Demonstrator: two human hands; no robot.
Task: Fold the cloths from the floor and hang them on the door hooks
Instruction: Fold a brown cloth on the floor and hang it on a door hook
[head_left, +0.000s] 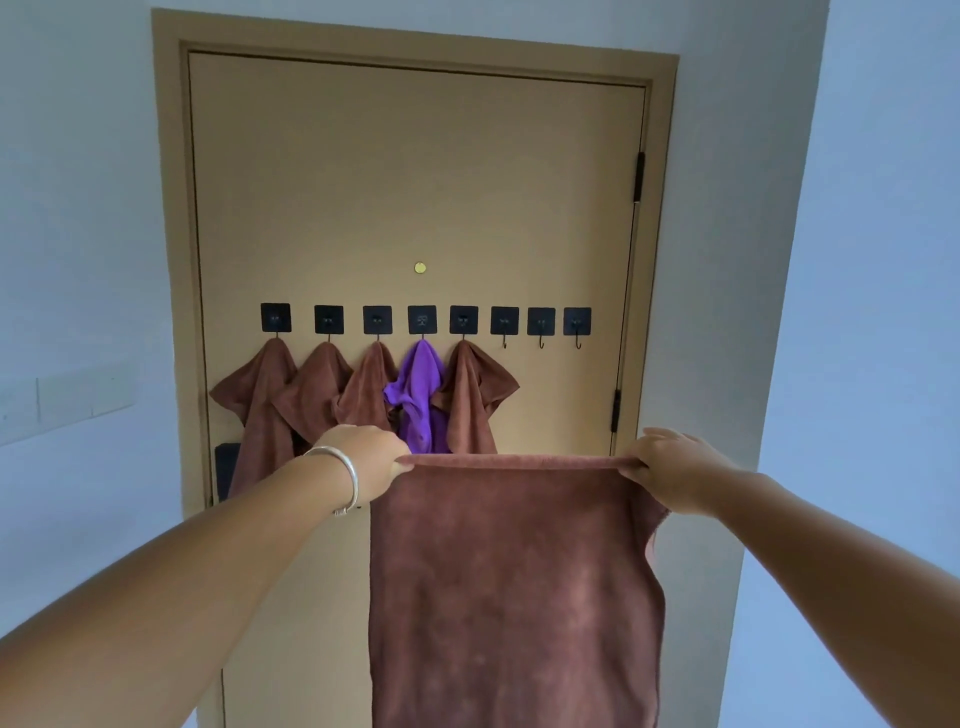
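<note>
Two corners of a brown cloth (514, 582) are pinched, one in my left hand (371, 457), one in my right hand (670, 465), top edge taut. I should fold evenly first. Beyond my grip, three free hooks (541, 340) wait up right on the door (415, 197).

Fittings around the doorway
A round brass peephole (420, 267) sat mid-panel; two black hinges (639, 176) lined the right edge beside pale walls (83, 208).

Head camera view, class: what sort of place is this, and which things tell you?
Probably a home interior, at a closed room door. Clues: the tan door with its row of stick-on hooks, cloths already hanging, plain painted walls, and both hands holding up a brown cloth.
</note>
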